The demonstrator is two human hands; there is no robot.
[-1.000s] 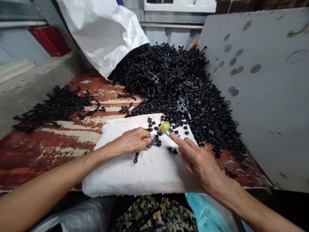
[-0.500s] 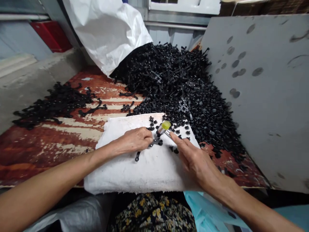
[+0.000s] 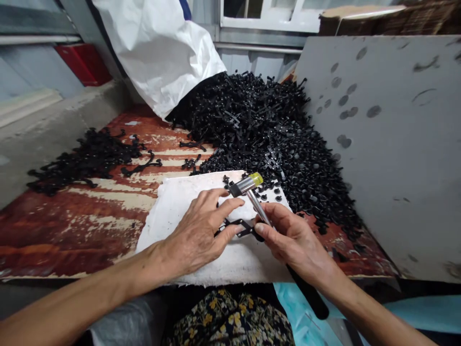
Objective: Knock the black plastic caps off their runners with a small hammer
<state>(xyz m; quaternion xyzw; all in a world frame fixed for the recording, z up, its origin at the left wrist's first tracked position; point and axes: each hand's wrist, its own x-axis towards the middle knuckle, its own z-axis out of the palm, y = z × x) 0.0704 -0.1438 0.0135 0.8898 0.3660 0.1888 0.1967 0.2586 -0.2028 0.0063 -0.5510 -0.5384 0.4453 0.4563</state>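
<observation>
My left hand [image 3: 203,230] grips one end of a black plastic runner piece [image 3: 236,227] just above the white folded cloth [image 3: 183,197]. My right hand [image 3: 291,238] pinches the other end of that piece and also holds a small hammer [image 3: 252,192] with a yellow-tipped head and a black handle that runs back under my wrist. The hammer head is raised over the cloth's far edge. Several loose black round caps [image 3: 268,192] lie on the cloth near the hammer head.
A big heap of black plastic parts [image 3: 262,125] spills from a white sack [image 3: 158,48] behind the cloth. A smaller pile of black runners [image 3: 82,161] lies at left on the worn red board [image 3: 72,226]. A grey panel [image 3: 396,144] stands at right.
Both hands have drawn back toward me and lifted the black piece off the cloth. The hammer has swung up, its handle now showing under my right hand.
</observation>
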